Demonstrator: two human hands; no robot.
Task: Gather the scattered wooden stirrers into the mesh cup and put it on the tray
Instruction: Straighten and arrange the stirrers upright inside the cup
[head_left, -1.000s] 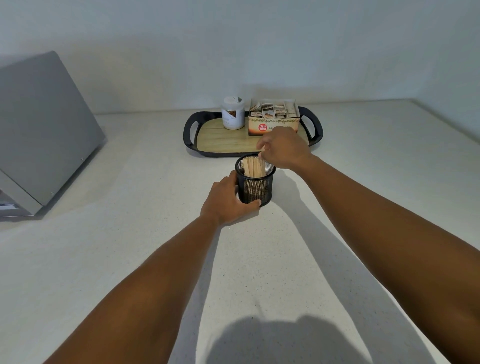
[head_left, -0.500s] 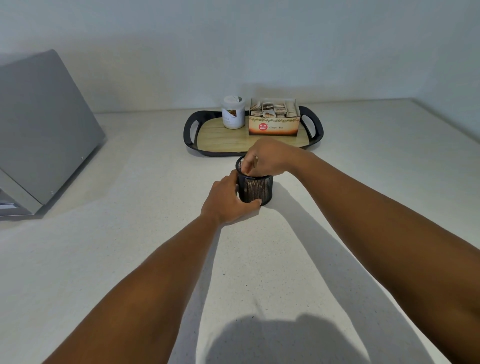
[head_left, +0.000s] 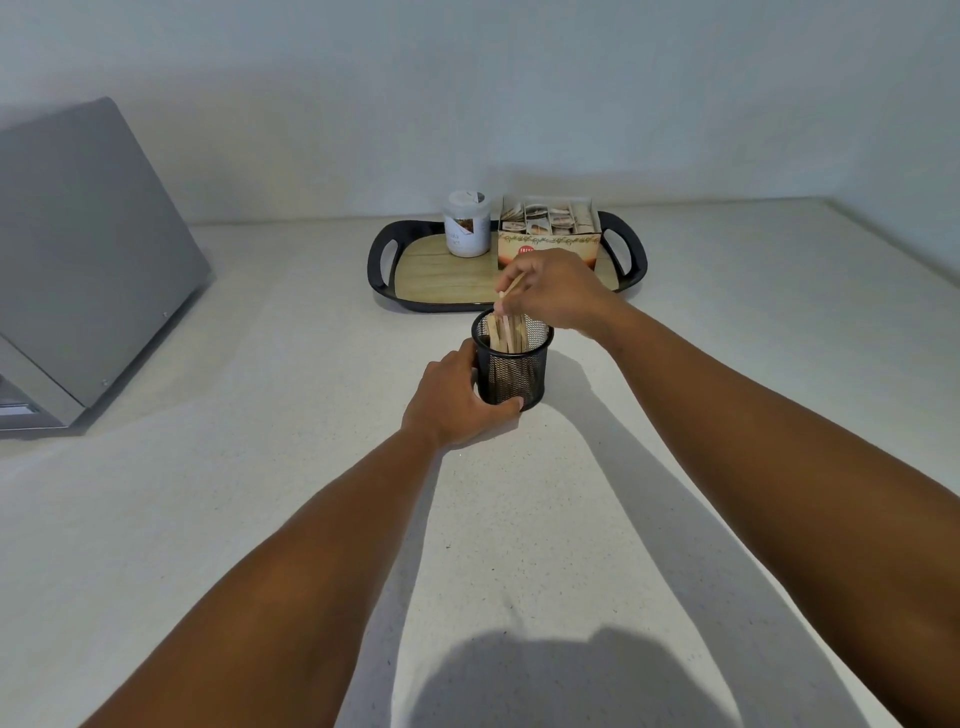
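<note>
Head view: my left hand (head_left: 457, 397) wraps around the black mesh cup (head_left: 511, 369), which stands upright on the white counter (head_left: 260, 519) just in front of the tray (head_left: 384, 260). My right hand (head_left: 556, 291) pinches a wooden stirrer (head_left: 506, 299) above the cup's rim, its lower end among the stirrers already inside. On the tray sit a white jar (head_left: 466, 223) and a tea box (head_left: 548, 231).

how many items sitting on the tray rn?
2. A white jar stands at the back, left of centre on the tray; a tea-bag box stands to its right at the back. The right hand covers the box's lower front, so something small could be hidden there.
</note>
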